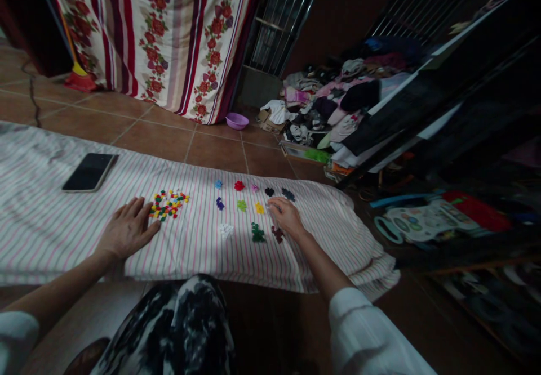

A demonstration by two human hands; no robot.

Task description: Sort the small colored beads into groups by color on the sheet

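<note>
My left hand (127, 230) lies flat on the striped cloth (105, 259), fingers spread, its fingertips and thumb beside a mixed pile of small coloured pieces (169, 204), mostly red, yellow, green and white. To the right are small single-colour piles, among them red (239, 186), purple (220, 203), lime green (241, 205), white (226, 230) and dark green pieces (257, 232). My right hand (287, 215) is closed in a pinch low over the cloth, just right of the yellow pieces (259, 208) and above the brown pieces (277, 234). What its fingertips hold is too small to make out.
A dark-screened phone (90, 172) rests on the cloth at the left. Black pieces (269, 192) and dark grey pieces (288, 194) lie just beyond my right hand. On the tiled floor behind are a purple bowl (237, 120), a broom (80, 77) and heaped clothes (325, 102).
</note>
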